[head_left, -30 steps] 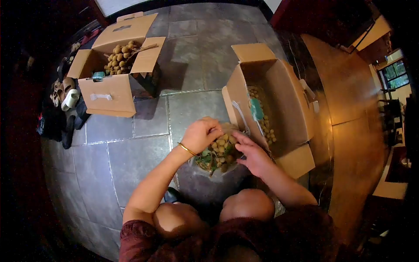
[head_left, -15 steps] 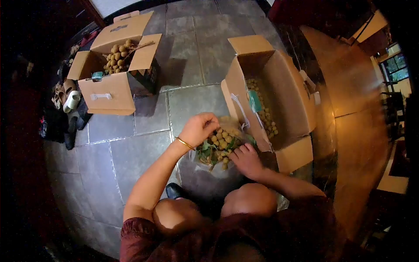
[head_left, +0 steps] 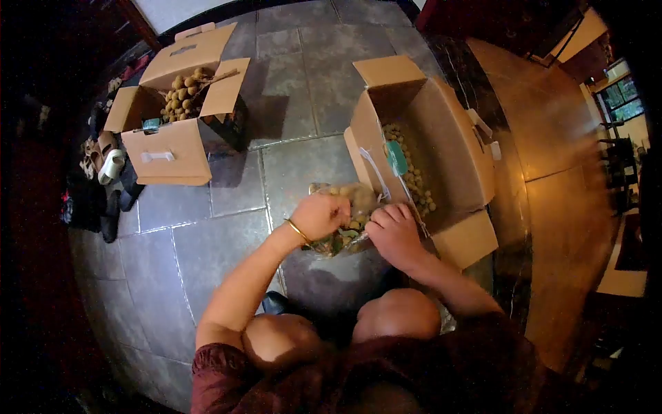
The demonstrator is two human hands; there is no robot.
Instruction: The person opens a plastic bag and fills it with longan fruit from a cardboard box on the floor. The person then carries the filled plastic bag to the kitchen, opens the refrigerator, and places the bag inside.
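Observation:
On the tiled floor in front of my knees sits a clear plastic bag with longans and green leaves inside. My left hand, a gold bangle at its wrist, is closed on the bag's upper edge from the left. Opposite it, my right hand has its fingers curled and pressed together at the bag's right edge. The fingertips of both hands are partly hidden. Close by on the right, an open cardboard box has more loose longans along its bottom.
Another open cardboard box stands at the far left, heaped with longans on stems. Several shoes lie beside it along the left side. Past the right box, a dark border meets a wooden floor.
Both hands have come up over the bag, and its plastic now covers more of the longans. My right hand has moved from the fruit to the bag's edge.

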